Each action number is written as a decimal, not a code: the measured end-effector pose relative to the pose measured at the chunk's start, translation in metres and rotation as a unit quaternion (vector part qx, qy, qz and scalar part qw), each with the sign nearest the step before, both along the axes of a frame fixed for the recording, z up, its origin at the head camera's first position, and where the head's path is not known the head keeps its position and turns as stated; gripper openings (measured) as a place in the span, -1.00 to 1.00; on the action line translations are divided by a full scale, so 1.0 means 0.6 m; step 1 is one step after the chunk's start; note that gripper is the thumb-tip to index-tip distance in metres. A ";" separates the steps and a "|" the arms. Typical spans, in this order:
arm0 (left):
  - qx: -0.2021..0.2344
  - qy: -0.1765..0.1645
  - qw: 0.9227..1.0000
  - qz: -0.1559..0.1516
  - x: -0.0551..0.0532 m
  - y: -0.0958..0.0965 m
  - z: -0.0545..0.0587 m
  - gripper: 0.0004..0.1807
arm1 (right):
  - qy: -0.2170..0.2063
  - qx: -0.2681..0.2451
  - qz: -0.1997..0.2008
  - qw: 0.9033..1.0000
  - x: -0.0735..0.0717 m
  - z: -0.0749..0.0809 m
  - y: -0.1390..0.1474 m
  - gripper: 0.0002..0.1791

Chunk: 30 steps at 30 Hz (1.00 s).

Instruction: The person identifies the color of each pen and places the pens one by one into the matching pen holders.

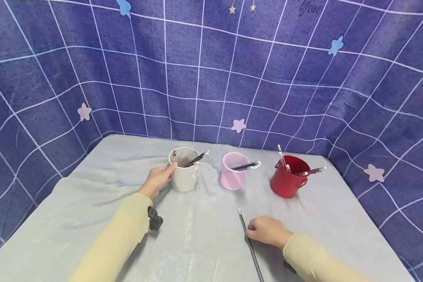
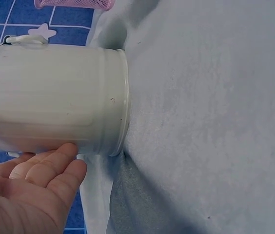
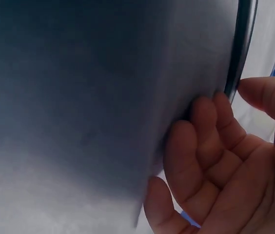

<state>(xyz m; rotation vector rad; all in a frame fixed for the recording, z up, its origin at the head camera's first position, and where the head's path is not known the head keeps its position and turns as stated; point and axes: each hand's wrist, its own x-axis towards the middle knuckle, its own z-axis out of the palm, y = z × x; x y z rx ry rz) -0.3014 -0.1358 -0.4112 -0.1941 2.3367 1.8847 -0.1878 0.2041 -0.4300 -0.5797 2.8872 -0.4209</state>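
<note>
At the left, my left hand [image 1: 160,178] holds the side of a white metal bucket [image 1: 184,180], its thumb at the rim. In the left wrist view, the fingers [image 2: 54,168] lie against the bucket's wall [image 2: 54,97]. Black pencils [image 1: 196,158] with white ends lean inside it. Lower right, my right hand [image 1: 268,231] pinches a black pencil [image 1: 252,252] whose white end points away from me. The right wrist view has the thumb [image 3: 262,95] and index finger on either side of the dark shaft [image 3: 240,44].
A pink bucket [image 1: 231,180] with several black pencils [image 1: 246,167] stands at the middle. To its right, a red bucket [image 1: 283,186] holds dark red pencils [image 1: 315,171] and others. Grey cloth [image 1: 204,243] covers the table, and a blue gridded curtain [image 1: 211,78] hangs behind.
</note>
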 end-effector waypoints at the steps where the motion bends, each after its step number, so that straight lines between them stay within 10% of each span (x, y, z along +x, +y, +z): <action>1: 0.003 -0.001 1.000 0.000 0.000 0.000 0.000 -0.30 | 0.002 -0.001 0.001 1.000 -0.001 -0.001 -0.002 -0.76; 14: 0.003 -0.009 1.000 -0.004 -0.001 -0.001 0.002 -0.28 | -0.028 -0.008 -0.017 0.999 -0.011 -0.015 -0.027 -0.72; 30: 0.002 -0.028 1.000 0.004 -0.003 -0.001 0.004 -0.25 | 0.003 0.037 -0.051 0.998 -0.019 0.029 -0.031 -0.69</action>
